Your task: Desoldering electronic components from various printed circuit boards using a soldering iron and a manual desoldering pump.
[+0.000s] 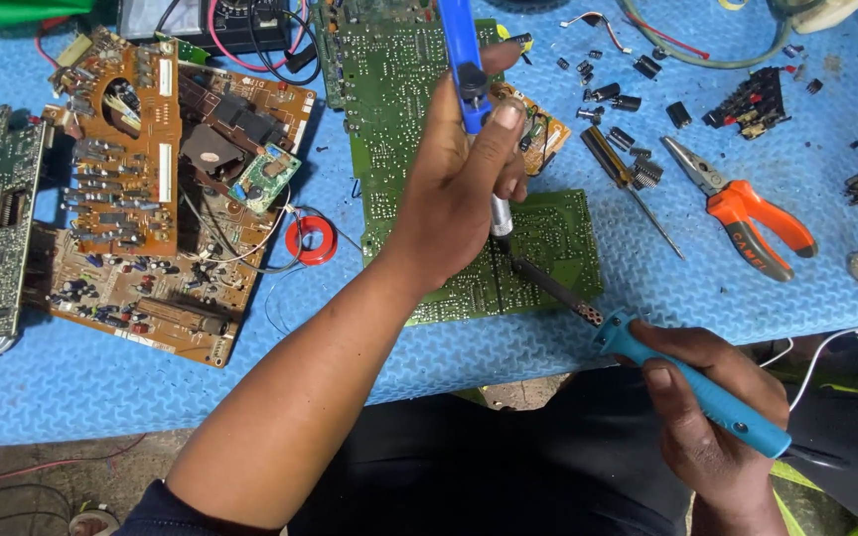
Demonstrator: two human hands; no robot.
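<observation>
Right hand [717,422] grips the soldering iron [647,352] pointing up-left at the green board [548,238]; left hand [459,189] clasps the upright desoldering pump [467,69].

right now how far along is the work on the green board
Done: loose capacitors lie on the blue mat. In hand: left hand holds a blue desoldering pump, right hand a soldering iron, tip on the green circuit board. Left: cannot tell.
</observation>
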